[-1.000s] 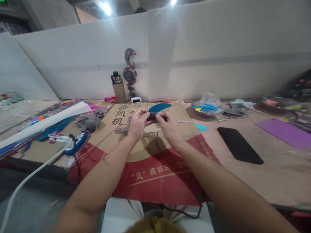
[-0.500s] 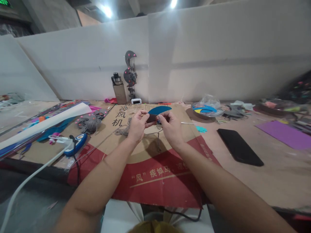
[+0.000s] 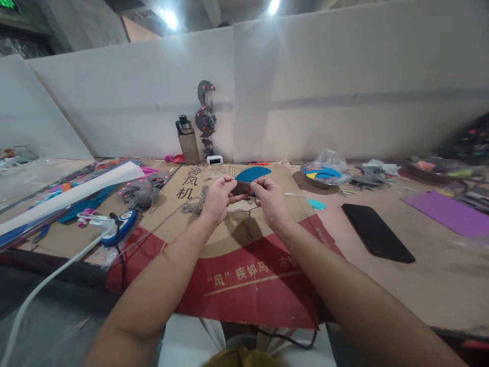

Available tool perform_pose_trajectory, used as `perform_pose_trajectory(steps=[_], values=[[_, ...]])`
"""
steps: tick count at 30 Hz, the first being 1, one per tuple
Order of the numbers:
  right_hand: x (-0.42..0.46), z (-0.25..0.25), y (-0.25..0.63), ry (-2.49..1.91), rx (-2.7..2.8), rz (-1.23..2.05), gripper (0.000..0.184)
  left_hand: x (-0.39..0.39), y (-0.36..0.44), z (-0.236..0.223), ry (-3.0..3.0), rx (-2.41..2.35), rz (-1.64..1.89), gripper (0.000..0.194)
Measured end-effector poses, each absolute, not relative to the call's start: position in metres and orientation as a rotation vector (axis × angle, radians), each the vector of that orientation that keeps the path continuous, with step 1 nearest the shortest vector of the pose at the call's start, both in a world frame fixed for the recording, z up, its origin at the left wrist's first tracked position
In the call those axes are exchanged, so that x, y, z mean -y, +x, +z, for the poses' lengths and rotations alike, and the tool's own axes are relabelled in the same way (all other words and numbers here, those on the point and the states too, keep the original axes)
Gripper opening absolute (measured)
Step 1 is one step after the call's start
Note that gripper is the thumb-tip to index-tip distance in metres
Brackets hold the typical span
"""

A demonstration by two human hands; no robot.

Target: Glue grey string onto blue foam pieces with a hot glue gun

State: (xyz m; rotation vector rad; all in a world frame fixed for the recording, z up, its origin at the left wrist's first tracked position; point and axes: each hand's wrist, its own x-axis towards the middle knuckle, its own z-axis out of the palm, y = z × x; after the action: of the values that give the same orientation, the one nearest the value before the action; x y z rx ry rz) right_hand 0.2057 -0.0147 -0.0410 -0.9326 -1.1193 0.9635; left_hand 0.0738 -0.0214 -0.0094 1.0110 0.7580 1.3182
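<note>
Above the cardboard, both my hands hold a small piece made of a blue curved felt layer (image 3: 254,174) and a dark grey one (image 3: 241,188). My left hand (image 3: 218,199) is closed on the left end, thumb on the near side. The fingers of my right hand (image 3: 270,200) pinch its right, lower edge; whether a needle or thread end is between them is too small to tell. A strand of grey yarn (image 3: 249,219) hangs below the hands. More grey yarn (image 3: 195,204) lies bunched beside my left hand.
A flattened cardboard sheet (image 3: 244,300) covers the table's middle. On the right are a black phone (image 3: 376,232), purple felt (image 3: 449,211) and a bowl (image 3: 326,179) with felt pieces. A bottle (image 3: 188,145) stands at the back; a power strip (image 3: 124,227) lies left.
The dark layer shows more fully and the blue one has tilted slightly. My right fingers have shifted a little to the right along the edge; my left hand stays nearly still.
</note>
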Motion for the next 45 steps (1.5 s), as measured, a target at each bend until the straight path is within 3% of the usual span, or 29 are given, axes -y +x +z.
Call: perform_pose_trajectory(steps=[10,28,45], values=[[0.022,-0.030,0.203,-0.868,0.925,1.208,0.023,0.020,0.071,-0.008,1.017,-0.772,1.280,0.016],[0.027,-0.031,0.193,-0.876,0.987,1.229,0.018,0.017,0.068,-0.014,0.943,-0.824,1.299,0.013],[0.024,-0.030,0.204,-0.773,0.827,1.387,0.028,0.013,0.067,-0.014,0.948,-0.702,1.203,0.011]])
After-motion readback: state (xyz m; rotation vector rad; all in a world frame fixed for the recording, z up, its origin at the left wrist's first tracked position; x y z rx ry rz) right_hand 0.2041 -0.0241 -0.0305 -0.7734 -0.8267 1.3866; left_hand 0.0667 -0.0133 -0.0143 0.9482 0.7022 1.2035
